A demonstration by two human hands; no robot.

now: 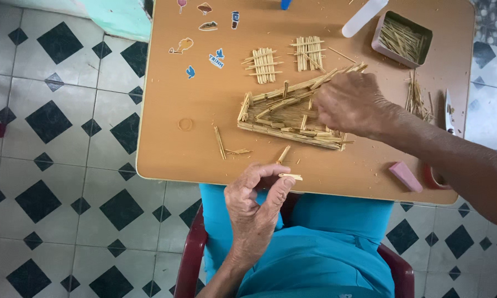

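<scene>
Between the left hand's (257, 201) pinched fingertips (284, 185) a short straw piece (290, 177) was held; beyond that pinch the straw frame (290, 117) was pressed under the right hand (350, 104), whose grasp was hidden. Loosely laid sticks could be knocked apart by pressure.

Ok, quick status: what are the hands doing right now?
Left hand pinching a short stick piece at the table edge. Right hand on the stick frame. Nothing between them.

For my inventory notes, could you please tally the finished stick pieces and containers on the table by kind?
Small stick mats: 2
Large stick frame: 1
Metal tin of sticks: 1
Total: 4
</scene>
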